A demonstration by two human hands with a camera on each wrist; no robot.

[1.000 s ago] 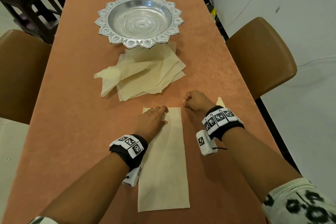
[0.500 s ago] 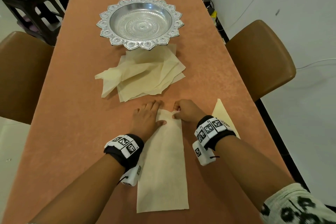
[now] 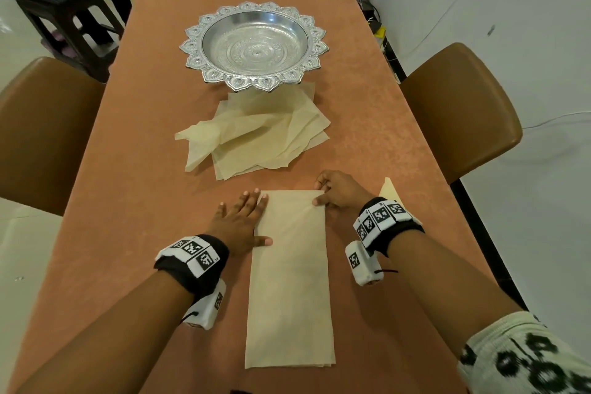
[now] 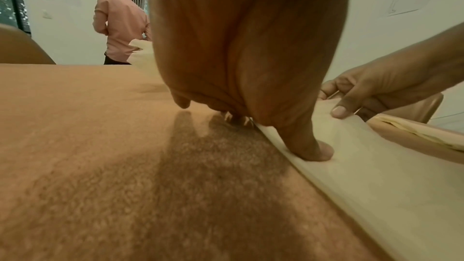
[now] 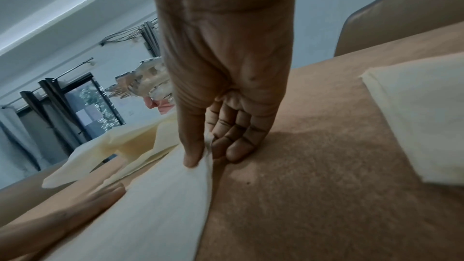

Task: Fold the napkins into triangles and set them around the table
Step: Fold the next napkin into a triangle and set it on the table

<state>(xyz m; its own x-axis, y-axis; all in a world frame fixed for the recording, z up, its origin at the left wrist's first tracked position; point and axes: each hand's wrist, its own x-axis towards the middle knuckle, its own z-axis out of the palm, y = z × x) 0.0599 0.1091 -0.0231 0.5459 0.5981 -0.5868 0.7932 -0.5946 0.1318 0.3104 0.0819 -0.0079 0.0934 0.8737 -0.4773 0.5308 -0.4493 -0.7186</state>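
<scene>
Left hand (image 3: 240, 223) flat, thumb pinning folded napkin (image 3: 290, 278) just near of silver bowl (image 3: 254, 47); right hand (image 3: 339, 192) pinching its far-right corner. Fold diagonally, keep pinned, crease firmly.

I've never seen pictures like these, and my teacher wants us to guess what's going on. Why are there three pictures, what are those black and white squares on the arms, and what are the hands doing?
No machine here: a person wears three cameras. One sits on the head and looks down at the table. One sits on each wrist, in those bands with the checkered squares, and looks along the hand.

On the table lie a silver bowl, a loose pile of napkins, and one long folded napkin in front of the person. A folded napkin peeks out behind the right wrist.

The left hand lies flat, its thumb pressing the long napkin's edge. The right hand pinches that napkin's far right corner between thumb and fingers, probably to fold it into a triangle.
</scene>
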